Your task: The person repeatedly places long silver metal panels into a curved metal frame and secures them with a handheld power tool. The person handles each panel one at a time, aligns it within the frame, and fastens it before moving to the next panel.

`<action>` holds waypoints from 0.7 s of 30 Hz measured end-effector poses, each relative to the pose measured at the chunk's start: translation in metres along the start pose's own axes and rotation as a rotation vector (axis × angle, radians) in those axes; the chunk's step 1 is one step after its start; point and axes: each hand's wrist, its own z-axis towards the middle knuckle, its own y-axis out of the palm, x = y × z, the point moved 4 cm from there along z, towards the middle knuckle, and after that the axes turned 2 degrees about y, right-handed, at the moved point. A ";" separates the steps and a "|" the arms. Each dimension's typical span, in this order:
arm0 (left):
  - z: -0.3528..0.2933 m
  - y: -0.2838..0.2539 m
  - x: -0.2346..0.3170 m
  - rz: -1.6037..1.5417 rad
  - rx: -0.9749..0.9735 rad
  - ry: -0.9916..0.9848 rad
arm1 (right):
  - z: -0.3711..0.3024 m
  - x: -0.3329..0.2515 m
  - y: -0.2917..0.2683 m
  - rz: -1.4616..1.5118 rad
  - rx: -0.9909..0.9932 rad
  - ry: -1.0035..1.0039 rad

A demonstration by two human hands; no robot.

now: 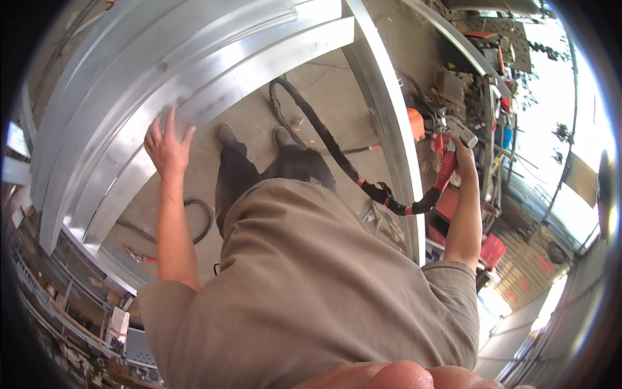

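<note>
My left hand [170, 141] is raised with its fingers spread, at the edge of a curved-looking silver metal panel [227, 84]. Its fingertips are over or against the metal; I cannot tell whether they touch. Out to the right, my right hand [463, 157] is wrapped round the red handle of a welding gun [447, 165], whose grey head points away from me. A thick black-wrapped cable [324, 139] runs from the handle across a silver metal bar [398, 123] and down to the floor.
Several more silver panels [84, 123] stand in a row on the left. Below me is a concrete floor [330, 97] with a clamp [136, 254] and loose cable. An orange object [415, 123] sits beyond the bar, near cluttered shelving. A long rack [65, 318] stands lower left.
</note>
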 end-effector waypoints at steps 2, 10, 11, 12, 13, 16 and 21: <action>-0.021 -0.008 0.009 0.063 0.069 -0.073 | 0.043 0.030 -0.012 0.059 -0.042 0.014; -0.129 -0.012 0.085 0.077 -0.025 -0.253 | 0.183 0.124 -0.004 0.209 -0.239 0.219; -0.137 -0.015 0.092 0.074 -0.031 -0.275 | 0.197 0.136 -0.002 0.195 -0.242 0.241; -0.145 -0.019 0.098 0.080 -0.053 -0.303 | 0.211 0.148 0.001 0.189 -0.234 0.299; -0.150 -0.025 0.103 0.093 -0.053 -0.315 | 0.221 0.159 0.004 0.184 -0.301 0.304; -0.156 -0.041 0.108 0.044 -0.066 -0.358 | 0.250 0.186 0.006 0.141 -0.252 0.272; -0.115 -0.071 0.087 -0.009 0.115 -0.313 | 0.269 0.213 0.006 0.187 -0.321 0.190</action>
